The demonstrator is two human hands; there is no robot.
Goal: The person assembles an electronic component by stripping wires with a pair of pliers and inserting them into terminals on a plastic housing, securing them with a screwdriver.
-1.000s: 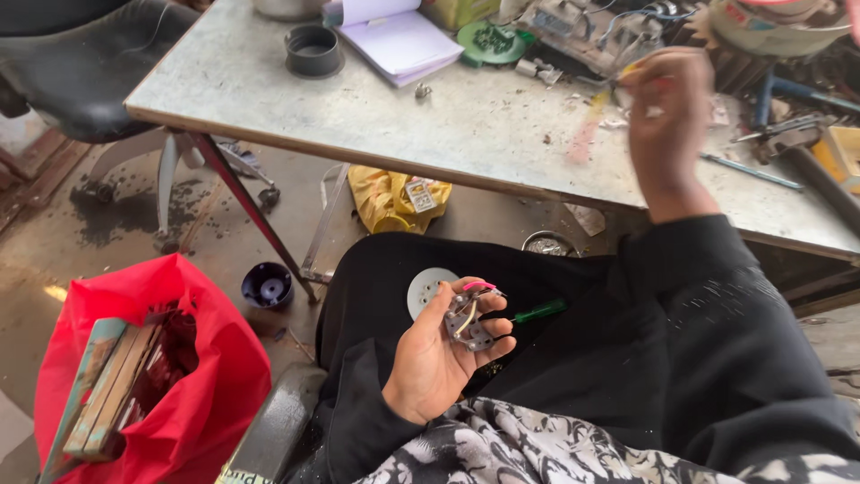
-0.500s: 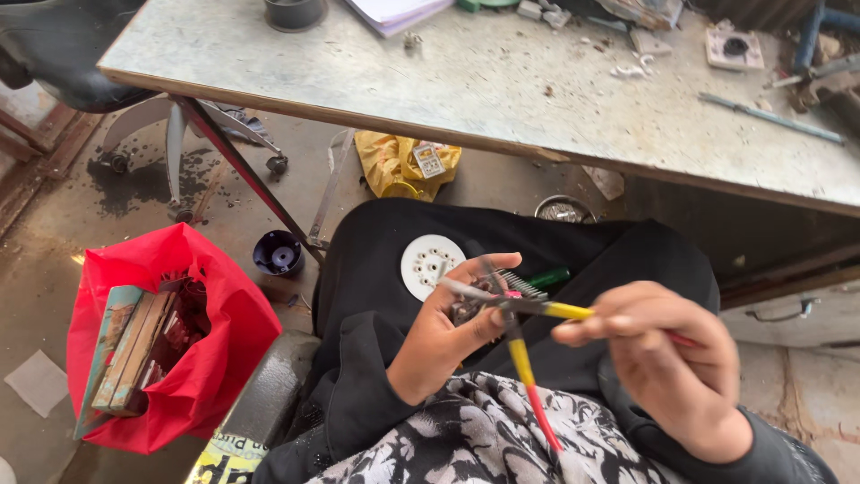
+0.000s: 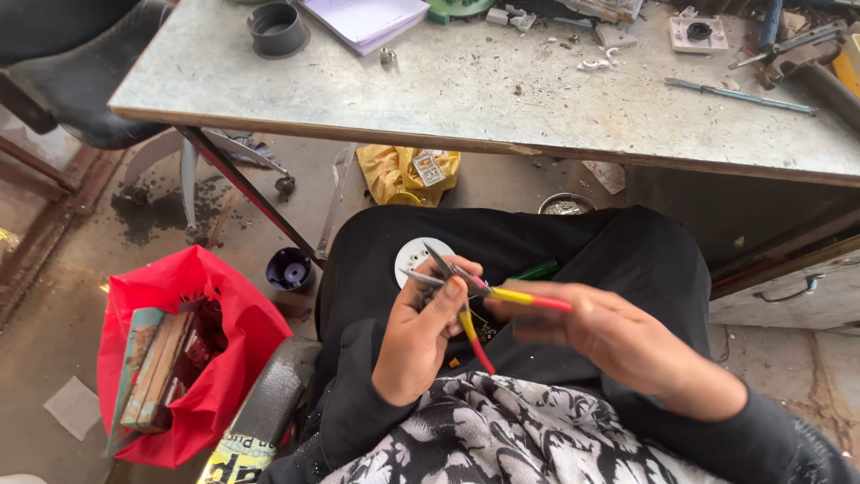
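Over the lap, the right hand (image 3: 618, 345) grips the yellow-and-red handles of the pliers (image 3: 475, 291) — their tips spread open, pointing up-left above the left hand (image 3: 421, 336). The left hand is curled around a small part, mostly hidden by the fingers. A white disc (image 3: 414, 260) lies on the black cloth (image 3: 627, 260) just behind — the table (image 3: 466, 99) beyond.

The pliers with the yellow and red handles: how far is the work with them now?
Done: the pliers are off the workbench and in the right hand. In hand: their open tips sit at a small part pinched in the left hand, above the lap. Left: a white round disc and a green-handled tool lie untouched on the lap.
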